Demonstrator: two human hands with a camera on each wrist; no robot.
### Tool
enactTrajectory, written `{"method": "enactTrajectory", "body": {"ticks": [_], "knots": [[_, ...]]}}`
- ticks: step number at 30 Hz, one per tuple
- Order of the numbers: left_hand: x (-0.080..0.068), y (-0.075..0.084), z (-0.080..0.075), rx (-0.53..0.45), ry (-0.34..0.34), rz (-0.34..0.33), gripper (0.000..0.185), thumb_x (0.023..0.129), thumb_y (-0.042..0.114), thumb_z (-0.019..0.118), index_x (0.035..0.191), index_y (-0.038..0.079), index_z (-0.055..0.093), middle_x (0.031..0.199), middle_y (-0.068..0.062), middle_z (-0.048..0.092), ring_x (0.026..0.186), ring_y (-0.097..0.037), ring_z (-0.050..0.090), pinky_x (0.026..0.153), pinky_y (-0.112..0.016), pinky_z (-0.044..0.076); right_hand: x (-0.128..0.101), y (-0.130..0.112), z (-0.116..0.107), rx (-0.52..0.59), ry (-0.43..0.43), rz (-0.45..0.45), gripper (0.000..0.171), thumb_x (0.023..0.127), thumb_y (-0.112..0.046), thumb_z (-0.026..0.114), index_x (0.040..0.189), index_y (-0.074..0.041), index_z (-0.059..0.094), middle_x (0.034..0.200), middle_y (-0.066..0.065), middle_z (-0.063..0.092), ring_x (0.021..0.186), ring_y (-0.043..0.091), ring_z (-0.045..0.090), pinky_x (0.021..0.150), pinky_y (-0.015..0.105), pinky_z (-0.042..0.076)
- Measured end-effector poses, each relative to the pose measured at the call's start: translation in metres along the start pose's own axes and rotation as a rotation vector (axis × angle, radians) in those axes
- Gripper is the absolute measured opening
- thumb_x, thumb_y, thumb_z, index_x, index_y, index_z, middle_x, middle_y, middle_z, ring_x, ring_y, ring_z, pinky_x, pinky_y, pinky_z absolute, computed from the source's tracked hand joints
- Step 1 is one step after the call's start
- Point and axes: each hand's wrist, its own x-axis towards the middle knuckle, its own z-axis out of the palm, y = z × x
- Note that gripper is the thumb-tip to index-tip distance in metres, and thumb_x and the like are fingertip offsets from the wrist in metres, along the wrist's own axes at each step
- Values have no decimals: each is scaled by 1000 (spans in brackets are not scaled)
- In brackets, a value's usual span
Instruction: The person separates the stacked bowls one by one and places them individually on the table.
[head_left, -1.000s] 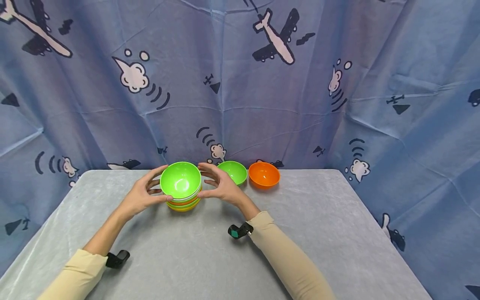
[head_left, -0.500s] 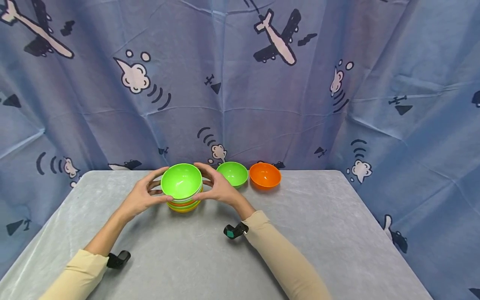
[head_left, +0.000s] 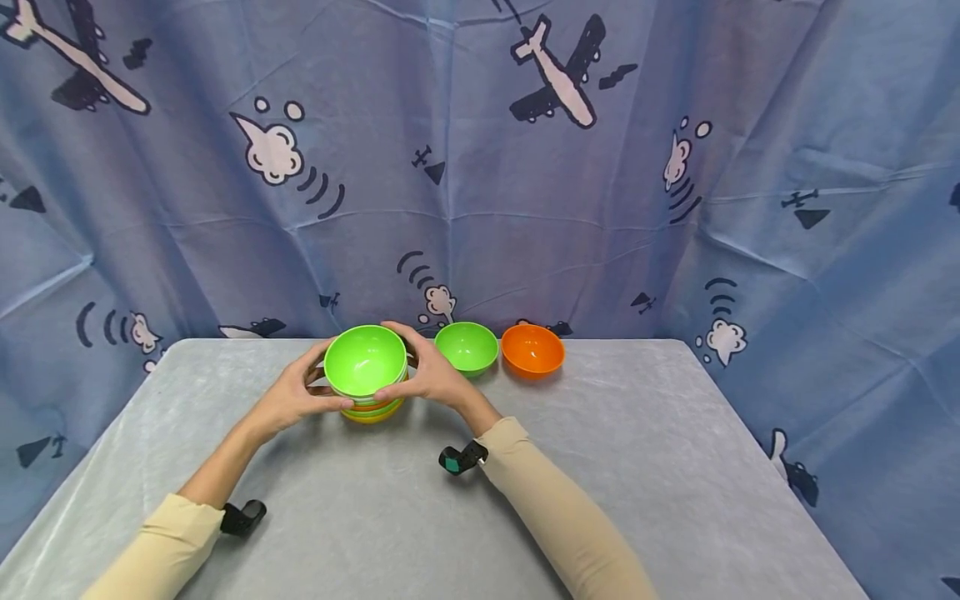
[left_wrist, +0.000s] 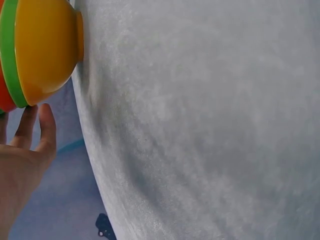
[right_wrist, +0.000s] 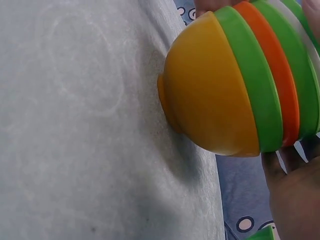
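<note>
A stack of nested bowls stands at the back left of the table. Its top bowl is bright green [head_left: 366, 362], and the bottom yellow bowl [right_wrist: 210, 90] has a small foot. Between them show bands of green, orange and white, among them an orange bowl [right_wrist: 272, 65]. My left hand [head_left: 296, 390] grips the stack's left side, thumb in front and fingers around the side. From the right my right hand [head_left: 435, 373] holds it, thumb across the front below the top rim. In the left wrist view, left fingertips meet the stack beside the yellow bowl [left_wrist: 47, 47].
Right of the stack, a single green bowl [head_left: 467, 348] and a single orange bowl [head_left: 532, 350] sit side by side near the back edge. A pale grey cloth covers the table [head_left: 600, 467]. Behind it hangs a blue curtain [head_left: 480, 183] with airplane prints.
My right hand has moved left, closing in on the stack, and its thumb now lies farther across the front. The left hand stays at the stack's left side. Both single bowls stay in place.
</note>
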Motion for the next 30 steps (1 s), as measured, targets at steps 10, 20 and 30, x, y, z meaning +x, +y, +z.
{"method": "enactTrajectory", "body": {"ticks": [10,20,30], "knots": [[2,0,0,12,-12,-14,96,82,8,87,159,9,29,154,-18,38,136,-40,43,99,-44,50,0,0,3,-15,30,14,97,76,-4,89,156,-9,36,145,4,49,125,18,53,104,38,45],[0,0,2,11,-4,8,93,83,5,85,158,6,31,151,-19,40,135,-41,44,100,-42,49,0,1,2,8,76,-4,92,74,-3,90,153,-13,43,143,1,53,125,17,54,109,41,41],[0,0,-1,18,2,-7,95,83,6,86,159,6,28,159,-19,31,137,-43,42,99,-40,50,1,-15,-10,26,135,-75,95,72,4,89,154,-11,43,145,-1,52,126,18,53,108,39,42]]}}
